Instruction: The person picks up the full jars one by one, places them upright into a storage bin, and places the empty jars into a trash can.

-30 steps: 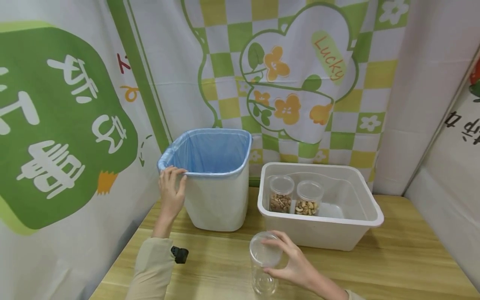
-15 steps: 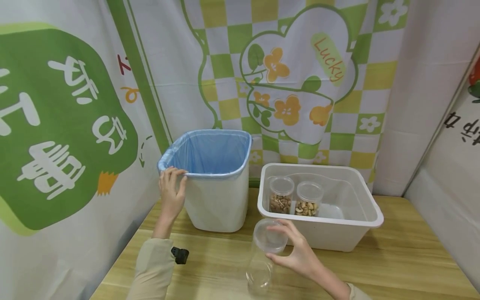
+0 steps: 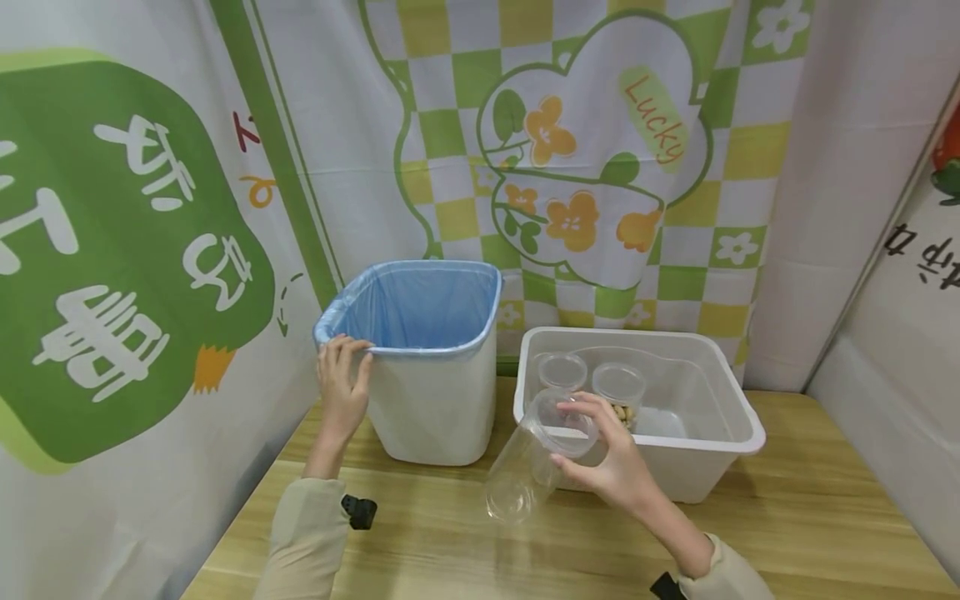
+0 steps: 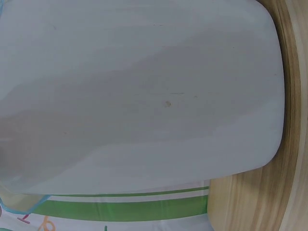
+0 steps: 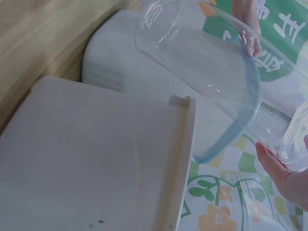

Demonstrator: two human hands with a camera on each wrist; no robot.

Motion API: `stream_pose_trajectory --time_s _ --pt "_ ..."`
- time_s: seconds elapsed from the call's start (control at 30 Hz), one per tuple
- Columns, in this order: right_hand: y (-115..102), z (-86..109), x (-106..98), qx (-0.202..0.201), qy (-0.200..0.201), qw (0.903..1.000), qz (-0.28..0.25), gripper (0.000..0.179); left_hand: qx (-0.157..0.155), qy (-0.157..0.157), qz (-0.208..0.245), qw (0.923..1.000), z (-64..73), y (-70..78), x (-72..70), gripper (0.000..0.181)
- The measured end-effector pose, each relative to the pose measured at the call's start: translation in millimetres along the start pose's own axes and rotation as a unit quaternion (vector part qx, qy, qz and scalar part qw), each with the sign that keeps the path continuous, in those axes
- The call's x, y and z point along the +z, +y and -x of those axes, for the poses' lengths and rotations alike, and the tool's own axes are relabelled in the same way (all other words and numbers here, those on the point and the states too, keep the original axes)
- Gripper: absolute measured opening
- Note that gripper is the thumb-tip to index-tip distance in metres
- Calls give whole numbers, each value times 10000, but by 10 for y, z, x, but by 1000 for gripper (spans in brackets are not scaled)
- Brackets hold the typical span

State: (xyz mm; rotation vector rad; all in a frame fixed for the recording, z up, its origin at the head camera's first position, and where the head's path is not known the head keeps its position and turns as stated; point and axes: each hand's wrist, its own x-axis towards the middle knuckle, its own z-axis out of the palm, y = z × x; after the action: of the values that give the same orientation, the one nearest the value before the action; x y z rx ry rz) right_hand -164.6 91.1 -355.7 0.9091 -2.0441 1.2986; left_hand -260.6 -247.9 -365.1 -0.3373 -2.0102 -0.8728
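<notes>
My right hand (image 3: pixel 611 454) grips a tall clear jar (image 3: pixel 517 479) by its lidded top. The jar leans, its base down to the left, in front of the white tub; in the right wrist view the see-through jar (image 5: pixel 202 62) looks to have nothing inside. On the rim of a white bin (image 3: pixel 435 408) with a blue liner (image 3: pixel 427 304), my left hand (image 3: pixel 345 379) rests, fingers over the edge and thumb outside. Two lidded jars stand in the white tub (image 3: pixel 720 417); cashews show in the right-hand jar (image 3: pixel 618 400), while the left jar (image 3: pixel 562 371) is partly hidden.
The bin and tub stand side by side on a wooden table (image 3: pixel 810 492), close to a patterned cloth backdrop (image 3: pixel 570 150). Another printed cloth (image 3: pixel 135 250) hangs along the left side. The bin's wall (image 4: pixel 144 96) fills most of the left wrist view.
My right hand has lifted the clear jar up and forward toward the tub, and the jar has gone from upright to leaning. My left hand keeps its place on the bin rim.
</notes>
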Motion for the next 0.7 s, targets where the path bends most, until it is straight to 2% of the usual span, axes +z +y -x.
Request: stream_pose_trajectory --time_s 0.27,0.5,0.7 --pt "294 -39 -22 -49 284 9954 -918 61 45 51 22 10000 2 2 -1 13" --pt "286 -110 -74 -143 508 9872 -1505 58 26 44 12 10000 0 9 -2 13" --pt "252 -198 -133 7 871 9772 -1938 51 30 22 11 10000 -1 8 2 12"
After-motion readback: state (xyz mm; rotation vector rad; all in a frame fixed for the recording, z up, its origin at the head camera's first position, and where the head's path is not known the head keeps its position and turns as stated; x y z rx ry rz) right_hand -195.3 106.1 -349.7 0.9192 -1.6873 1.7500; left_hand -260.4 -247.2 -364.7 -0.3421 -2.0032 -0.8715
